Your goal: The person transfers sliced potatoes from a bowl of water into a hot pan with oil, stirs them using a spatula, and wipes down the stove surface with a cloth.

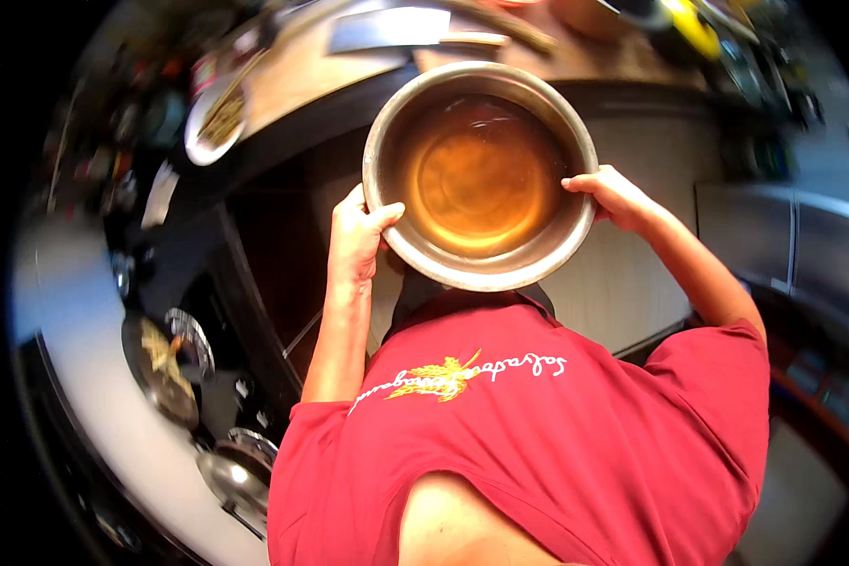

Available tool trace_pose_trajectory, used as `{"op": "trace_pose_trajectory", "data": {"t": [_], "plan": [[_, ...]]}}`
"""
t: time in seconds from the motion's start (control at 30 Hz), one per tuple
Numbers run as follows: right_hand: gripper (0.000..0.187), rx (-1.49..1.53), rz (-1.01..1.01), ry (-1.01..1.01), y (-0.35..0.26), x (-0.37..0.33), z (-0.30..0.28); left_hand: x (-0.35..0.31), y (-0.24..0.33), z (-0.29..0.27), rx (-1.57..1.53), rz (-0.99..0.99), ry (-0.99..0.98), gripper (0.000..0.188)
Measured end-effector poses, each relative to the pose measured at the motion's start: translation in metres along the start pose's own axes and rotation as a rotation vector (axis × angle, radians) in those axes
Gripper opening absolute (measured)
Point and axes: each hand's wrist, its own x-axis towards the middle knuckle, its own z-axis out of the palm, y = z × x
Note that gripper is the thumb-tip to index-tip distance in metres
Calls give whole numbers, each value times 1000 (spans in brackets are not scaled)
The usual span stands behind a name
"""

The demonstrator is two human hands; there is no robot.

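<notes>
Between my two hands is a wide round metal basin (396, 247), held out in front of my body. Amber-brown liquid (481, 179) lies in it, and the bottom shows through. My left hand (360, 231) grips the left side of the rim, thumb over the edge and fingers underneath. On the opposite side my right hand (613, 196) clasps the rim the same way, its thumb reaching inside. The fingers under the basin are mostly hidden.
Beyond the basin runs a wooden counter (297, 80) with a cleaver (387, 30) on it. A white dish (198, 141) of food sits at its left end. Along the left, a pan of food (160, 373) and a lidded pan (231, 481) stand on a dark stove. Cabinets line the right.
</notes>
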Motion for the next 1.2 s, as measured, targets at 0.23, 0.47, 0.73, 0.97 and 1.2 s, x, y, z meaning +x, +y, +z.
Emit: {"op": "trace_pose_trajectory", "data": {"t": [0.23,0.47,0.73,0.97,1.2], "plan": [[23,236,-64,422,173,-85,-181,15,-21,248,212,-21,-338,29],[26,428,-144,688,273,-149,-348,42,4,503,319,36,-590,20],[23,649,-95,962,314,-189,-534,93,23,787,283,83,-903,33],[17,741,20,1094,330,-184,-694,156,26,989,341,-18,-1086,41],[15,760,38,1109,323,-131,-886,236,59,1166,340,-30,-1105,39]]}}
